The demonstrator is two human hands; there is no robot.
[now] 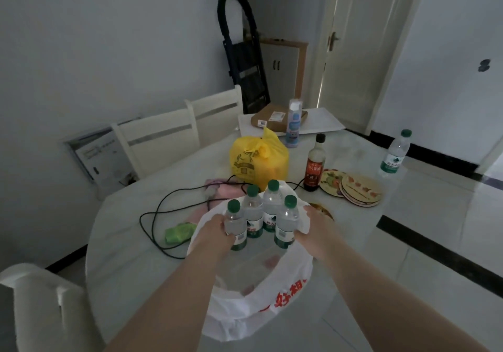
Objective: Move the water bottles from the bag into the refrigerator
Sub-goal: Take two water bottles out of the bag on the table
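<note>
1. Forearms come in over the near edge of the table [122,256], a pale, glossy, rounded top. Both hands work at the mouth of the bag [245,316].
2. Bag: thin white film, crinkled, with red print. It slumps at the near edge with its rim pushed down, probably so the contents stand clear for lifting.
3. Four bottles [269,210] stand upright inside the bag's far end, bunched and touching. They are clear ribbed plastic with green caps and green-and-white labels.
4. Left hand [217,229]: fingers wrap the left bottle [235,226] round its body, below the shoulder. That hold suits a straight lift.
5. Right hand [313,221]: at the bag's far rim, just beside the nearest right-hand bottle. A fold of film hides the fingers, so I cannot tell whether they pinch plastic or bottle. It is likely steadying the bag.
6. No refrigerator is in view. By the look of it, the first lift is only being set up.
7. A lone bottle [394,153] of the same kind stands at the far right edge.
8. Behind the bag:
   - a knotted yellow bag [258,161], shiny
   - a dark sauce bottle [315,164], tall and narrow
   - round flat mats [359,188]
   - a black cable [152,215] looping toward the left edge
</note>
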